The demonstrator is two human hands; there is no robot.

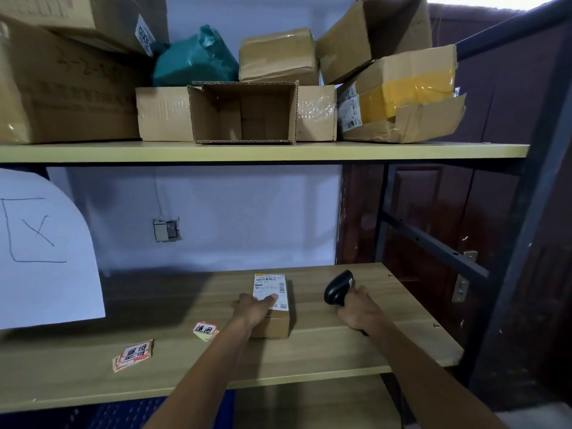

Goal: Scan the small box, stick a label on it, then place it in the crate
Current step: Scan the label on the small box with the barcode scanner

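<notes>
A small brown cardboard box [275, 326] with a white shipping label on top lies on the wooden shelf [340, 348]. My left hand [253, 308] rests on the box's near left top, a finger pressing on its label. My right hand [356, 311] grips the handle of a black barcode scanner [338, 287] just right of the box, its head raised above the shelf. Red-and-white stickers lie loose: one [205, 331] left of the box, a small stack [133, 355] further left. A blue crate [123, 413] shows below the shelf's front edge.
The upper shelf [263, 151] carries several cardboard boxes, one open towards me [244, 113], and a green bag [195, 58]. A white sheet with a drawn mark [40, 249] hangs at the left. Dark metal rack posts [526, 212] stand at the right.
</notes>
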